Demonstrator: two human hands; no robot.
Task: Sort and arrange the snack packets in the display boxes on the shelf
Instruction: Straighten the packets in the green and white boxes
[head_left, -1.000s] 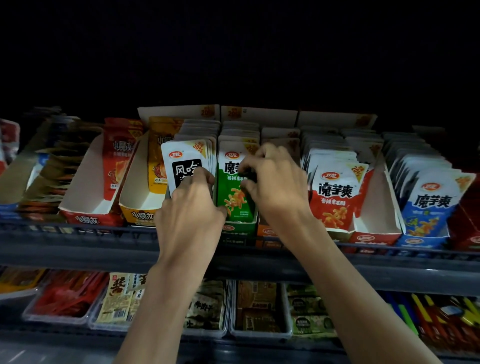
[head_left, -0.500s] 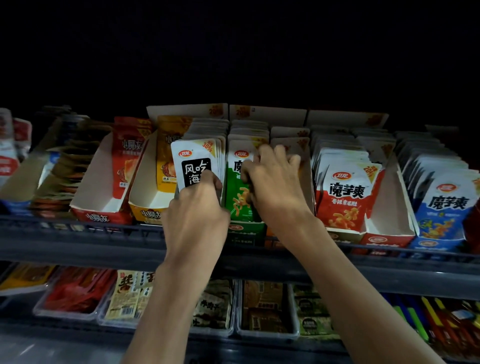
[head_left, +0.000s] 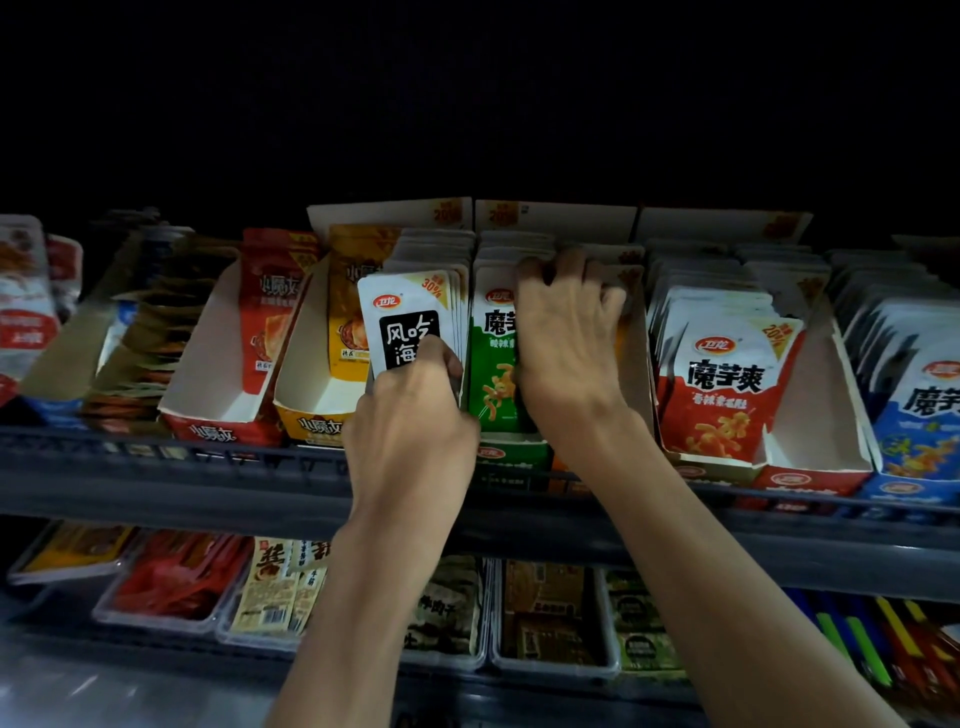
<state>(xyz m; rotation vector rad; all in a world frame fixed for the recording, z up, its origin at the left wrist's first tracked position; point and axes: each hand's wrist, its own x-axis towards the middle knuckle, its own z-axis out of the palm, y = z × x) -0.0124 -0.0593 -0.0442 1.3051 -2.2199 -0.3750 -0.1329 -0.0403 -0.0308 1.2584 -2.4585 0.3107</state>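
Snack packets (head_left: 727, 384) stand upright in rows in cardboard display boxes (head_left: 218, 384) on the upper shelf (head_left: 156, 488). Left hand (head_left: 410, 415) grips the white packets (head_left: 408, 322) low down, thumb on front. Right hand (head_left: 566, 343) has its fingers (head_left: 582, 270) curled over the green packets (head_left: 491, 374) next door.

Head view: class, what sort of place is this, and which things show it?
Most likely a shop's snack aisle. Cardboard display boxes hold rows of identical packets on a dark shelf, clear trays of more snacks sit below, and the left hand grips a white packet stack.
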